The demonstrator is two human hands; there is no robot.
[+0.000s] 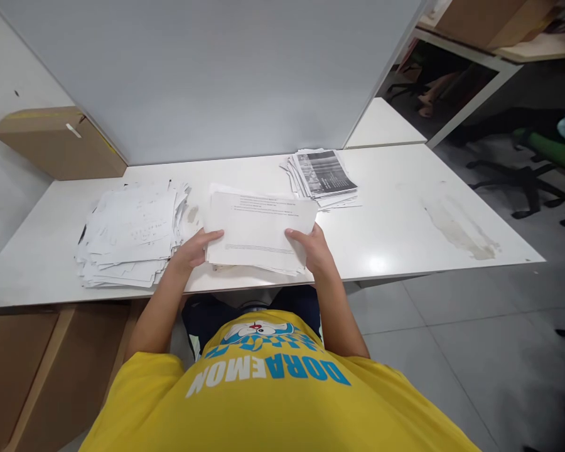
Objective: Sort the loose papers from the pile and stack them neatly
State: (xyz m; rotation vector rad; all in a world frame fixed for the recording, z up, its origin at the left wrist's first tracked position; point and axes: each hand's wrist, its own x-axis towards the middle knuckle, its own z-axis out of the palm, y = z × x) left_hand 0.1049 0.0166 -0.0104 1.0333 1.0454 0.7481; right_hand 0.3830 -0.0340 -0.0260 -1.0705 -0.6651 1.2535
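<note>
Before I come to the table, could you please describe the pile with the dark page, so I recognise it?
A tall grey panel rises at the back of the white table. Near its lower right corner lies a small, uneven paper pile. Its top page is largely dark, unlike the white-topped left pile and held sheets.

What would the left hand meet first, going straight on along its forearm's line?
Beyond the printed sheets it holds, the left hand would probably meet the grey partition; depth is unclear, so it might brush the tabletop first.
</note>
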